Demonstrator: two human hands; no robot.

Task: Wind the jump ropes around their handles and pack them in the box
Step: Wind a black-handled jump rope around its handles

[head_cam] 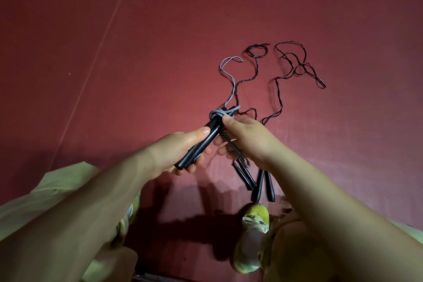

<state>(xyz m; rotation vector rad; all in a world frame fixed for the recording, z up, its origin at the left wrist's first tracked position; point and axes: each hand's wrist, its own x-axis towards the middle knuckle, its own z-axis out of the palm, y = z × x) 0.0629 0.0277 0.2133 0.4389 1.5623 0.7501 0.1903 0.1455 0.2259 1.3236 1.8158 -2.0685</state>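
1. left hand [180,151] is clenched around one pair of black handles [201,144], held together above the red floor [114,52].
2. one grey rope [231,80] is wound in a few turns round the top of that pair; its loose end trails off across the floor.
3. right hand [247,137] pinches the grey rope at the wraps.
4. two more ropes, dark cords [295,64], lie loose on the floor, with four black handles [258,185] in two pairs below the right hand.
5. two yellow shoes [254,236] show at the bottom.

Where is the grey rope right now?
In the head view, the grey rope is centre frame, looped around the black handles held in the left hand, with the right hand pinching it.
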